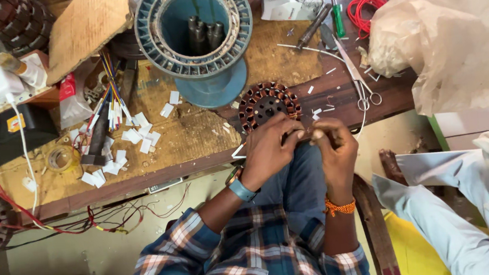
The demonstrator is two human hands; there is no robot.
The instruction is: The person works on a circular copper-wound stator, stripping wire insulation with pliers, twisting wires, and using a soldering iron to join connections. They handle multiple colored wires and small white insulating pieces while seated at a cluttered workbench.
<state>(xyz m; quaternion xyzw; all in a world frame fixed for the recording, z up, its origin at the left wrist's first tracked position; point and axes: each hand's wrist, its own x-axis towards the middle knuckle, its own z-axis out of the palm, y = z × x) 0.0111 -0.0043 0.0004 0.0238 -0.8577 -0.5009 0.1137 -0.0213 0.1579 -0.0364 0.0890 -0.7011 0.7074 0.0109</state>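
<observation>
The left hand [269, 147] and right hand [330, 144] meet just off the near edge of the surface [197, 138], fingertips pinching something too small to make out. Touching the left fingers, a round copper-wound stator [266, 103] lies flat at that edge, its axis pointing up. Scissors [360, 83] lie near its right.

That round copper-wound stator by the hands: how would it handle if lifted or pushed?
The stator probably feels heavy for its size: metal core, copper coils. Likely stiff, though the windings look easy to scratch. Lying flat on the bench, it should slide, not roll.
</observation>
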